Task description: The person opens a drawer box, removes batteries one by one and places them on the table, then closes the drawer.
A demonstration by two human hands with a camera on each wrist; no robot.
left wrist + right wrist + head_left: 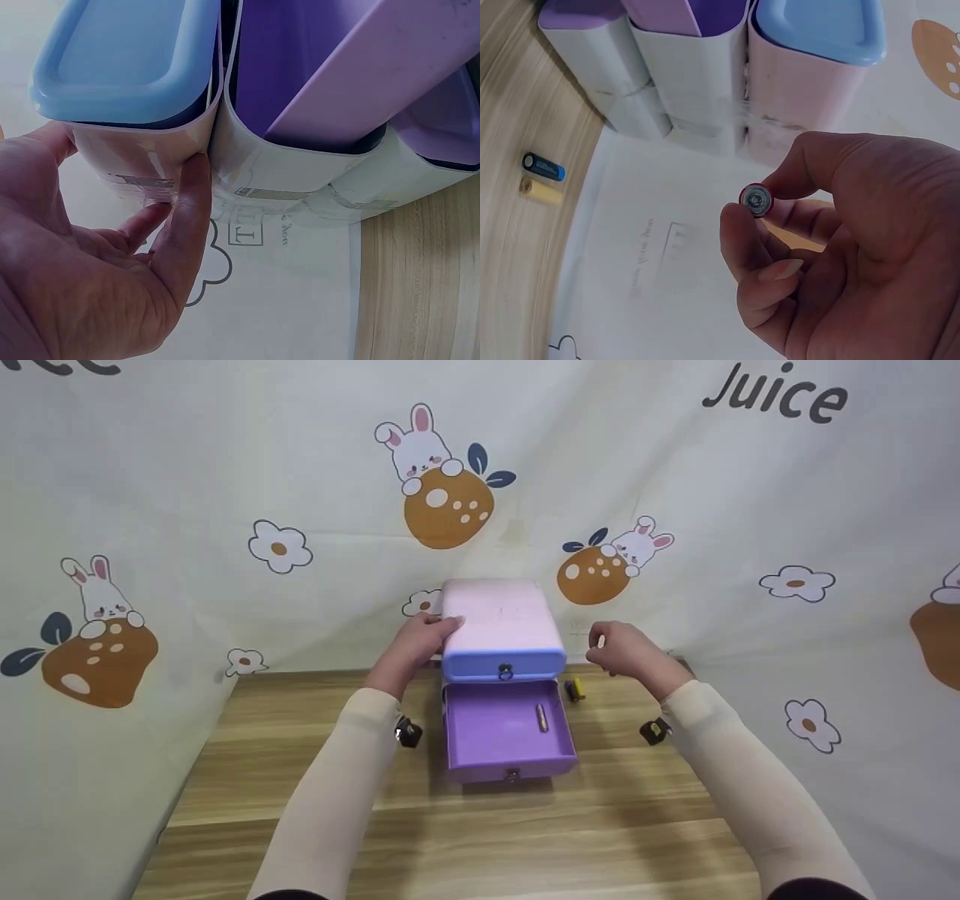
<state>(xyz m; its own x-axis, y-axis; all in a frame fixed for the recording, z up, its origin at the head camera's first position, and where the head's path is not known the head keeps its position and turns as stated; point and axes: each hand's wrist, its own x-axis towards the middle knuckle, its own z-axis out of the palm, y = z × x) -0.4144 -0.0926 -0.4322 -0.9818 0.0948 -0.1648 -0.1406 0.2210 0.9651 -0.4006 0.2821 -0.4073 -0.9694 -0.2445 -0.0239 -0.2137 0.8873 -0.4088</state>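
Plainly, we see a printed cloth (337, 472) behind everything, its upper-left lettering cut off by the frame edge. Before it lies the wood-grain table (300, 780), bearing a three-tier drawer unit (499, 615). Its purple middle drawer (487, 727) juts out and hides the lavender bottom drawer (581, 13) from the head view; the blue top drawer (472, 665) is closed. We rest our left hand (416, 641) on the pink tier, thumb on top, relaxed fingers against the side. Right of the unit, our right hand (622, 649) pinches a red-rimmed battery (756, 200), of which we make out only the end. A cylindrical battery (542, 718) lies inside the open drawer, its markings unclear; a dark blue-ended battery (544, 166) and a yellow battery (541, 190) lie side by side on the table, right of the unit
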